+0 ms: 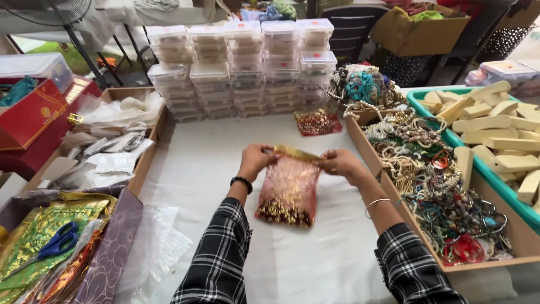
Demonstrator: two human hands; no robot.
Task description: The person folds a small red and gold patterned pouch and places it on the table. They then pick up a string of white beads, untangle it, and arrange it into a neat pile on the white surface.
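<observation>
Item: red-and-gold organza pouch (288,191), centre of the white surface (315,264). My left hand (256,159) and right hand (340,162) each pinch its gold top edge, mouth spread between them, bottom resting down. Contents: I cannot tell. Right: cardboard tray (484,262) of beaded bracelets. Far: another filled pouch (318,122), stacked clear boxes (242,67). Near left: blue scissors (56,243) on flat pouches.
</observation>
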